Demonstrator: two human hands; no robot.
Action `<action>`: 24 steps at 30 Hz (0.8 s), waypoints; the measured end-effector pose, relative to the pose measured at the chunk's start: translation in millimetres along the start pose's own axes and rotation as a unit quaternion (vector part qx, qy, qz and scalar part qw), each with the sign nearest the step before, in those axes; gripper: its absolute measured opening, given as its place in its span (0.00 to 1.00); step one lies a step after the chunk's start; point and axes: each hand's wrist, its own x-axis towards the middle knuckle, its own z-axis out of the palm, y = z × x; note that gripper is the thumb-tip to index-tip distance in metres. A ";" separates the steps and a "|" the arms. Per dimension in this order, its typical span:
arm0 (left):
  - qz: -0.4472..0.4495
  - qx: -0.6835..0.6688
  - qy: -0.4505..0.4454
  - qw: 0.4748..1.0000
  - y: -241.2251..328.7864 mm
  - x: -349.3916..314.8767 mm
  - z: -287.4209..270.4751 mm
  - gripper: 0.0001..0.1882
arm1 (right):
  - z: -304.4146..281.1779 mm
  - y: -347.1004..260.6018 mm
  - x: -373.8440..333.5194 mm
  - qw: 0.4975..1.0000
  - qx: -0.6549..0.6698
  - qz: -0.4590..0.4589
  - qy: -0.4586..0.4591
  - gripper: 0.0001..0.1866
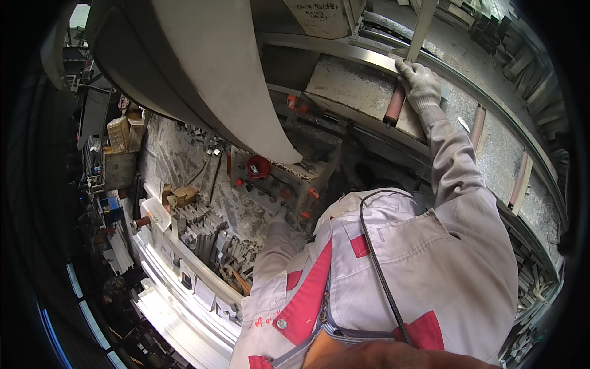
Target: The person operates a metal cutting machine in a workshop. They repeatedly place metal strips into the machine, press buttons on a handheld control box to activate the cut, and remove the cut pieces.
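Observation:
My right hand (421,85), in a pale work glove, reaches out to a long silvery metal profile (362,55) lying along the machine bed. Its fingers curl over the profile, close to an upright bar (423,27). A reddish-brown roller (395,106) sits just below that hand. My left hand (280,215) is at the edge of a grey control panel (265,192) with a red knob (258,166) and small buttons. Its fingers are small and partly hidden, so whether it presses a button does not show.
A large pale curved machine cover (209,67) hangs over the panel. More rollers (477,126) line the bed at right. Short metal offcuts (212,237) are piled at left, near long white profiles (178,326) and cardboard boxes (120,135). A dark cord (384,283) runs down my jacket.

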 end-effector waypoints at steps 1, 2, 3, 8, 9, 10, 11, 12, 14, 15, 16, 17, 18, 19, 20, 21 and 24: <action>0.001 0.007 0.004 1.000 0.2 -0.5 0.0 0.14 | -0.1 -0.2 0.1 1.000 0.001 0.001 -0.001 0.21; -0.001 0.001 0.002 1.000 0.1 -0.8 0.0 0.14 | -0.2 -0.3 0.4 1.000 0.003 -0.002 0.002 0.21; -0.002 -0.005 0.003 1.000 -0.1 -0.9 0.0 0.14 | -0.4 -0.4 0.6 1.000 0.004 -0.004 0.004 0.21; -0.002 -0.028 -0.014 1.000 -2.3 -0.1 -1.3 0.14 | -1.0 -0.5 0.5 1.000 -0.011 -0.004 -0.002 0.21; -0.006 -0.028 -0.013 0.999 -2.6 0.2 -1.5 0.14 | -1.0 -0.4 0.2 1.000 -0.009 -0.005 0.002 0.21; -0.010 -0.029 -0.013 0.999 -2.5 0.4 -1.5 0.14 | -1.0 -0.3 0.0 1.000 -0.006 -0.006 0.005 0.21; -0.006 -0.026 -0.013 1.000 -2.5 0.5 -1.6 0.14 | -0.9 -0.1 -0.1 1.000 -0.006 -0.009 0.010 0.21; -0.003 -0.023 -0.014 1.000 -2.3 0.6 -1.7 0.14 | -0.8 0.0 -0.1 1.000 -0.005 -0.012 0.015 0.21; -0.002 -0.014 -0.014 1.000 -1.8 0.9 -1.5 0.14 | -0.5 0.3 0.0 1.000 -0.003 -0.015 0.022 0.20; -0.003 -0.009 -0.014 1.000 -1.3 1.0 -1.5 0.14 | -0.3 0.2 0.2 1.000 -0.002 -0.016 0.025 0.20; -0.007 -0.005 -0.013 1.000 -1.0 1.1 -1.5 0.14 | -0.1 0.0 0.4 0.999 0.000 -0.017 0.027 0.20; -0.005 -0.007 -0.014 1.000 -1.0 1.1 -1.8 0.14 | -0.2 -0.1 0.5 1.000 0.002 -0.015 0.024 0.20; -0.006 -0.010 -0.016 1.000 -1.0 1.1 -2.0 0.14 | -0.3 -0.1 0.7 1.000 0.004 -0.013 0.020 0.20; -0.010 -0.015 -0.017 1.000 -1.1 1.0 -2.3 0.14 | -0.5 -0.2 0.7 1.000 0.004 -0.010 0.015 0.20; -0.003 -0.016 -0.021 1.000 -1.3 0.9 -2.6 0.14 | -0.7 -0.2 0.6 1.000 0.002 -0.012 0.016 0.20; 0.001 -0.019 -0.026 0.999 -1.6 0.8 -3.1 0.14 | -0.9 -0.2 0.6 1.000 -0.002 -0.013 0.016 0.20; -0.004 -0.019 -0.019 1.000 -1.8 1.5 -3.4 0.14 | -1.0 0.3 0.6 1.000 -0.004 -0.014 0.017 0.21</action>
